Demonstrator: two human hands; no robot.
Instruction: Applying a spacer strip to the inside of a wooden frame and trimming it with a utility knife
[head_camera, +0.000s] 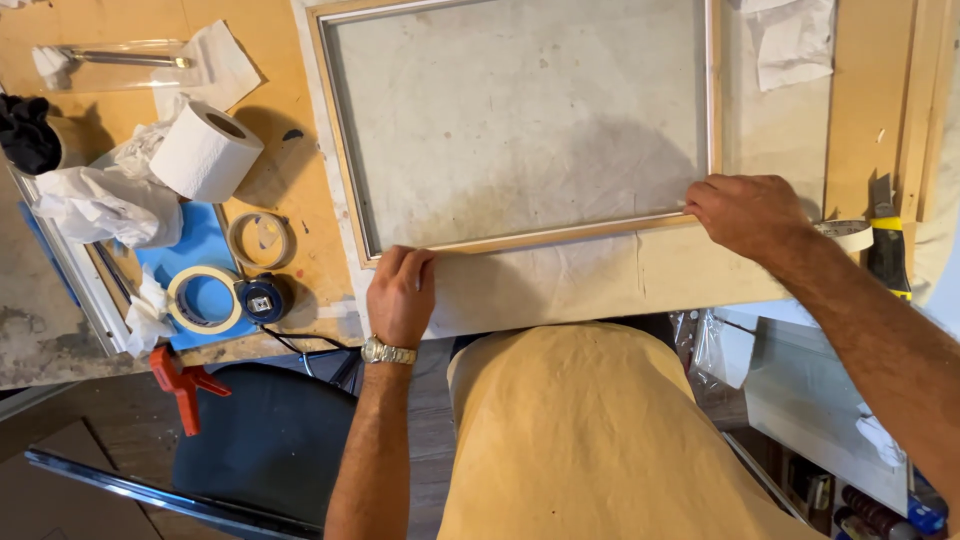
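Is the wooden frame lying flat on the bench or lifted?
Flat: the wooden frame rests on the cloth, left hand and right hand at its near rail.

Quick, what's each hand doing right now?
Left hand: fingers curled, pressing the wooden frame at its near left corner.
Right hand: pressing the frame's near right corner.

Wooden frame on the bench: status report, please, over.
Left hand and right hand pressing wooden frame near-edge corners. Frame flat on cloth. Nothing obstructing.

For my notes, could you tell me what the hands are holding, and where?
Both hands grip the wooden frame by its near rail: left hand at one corner, right hand at the other.
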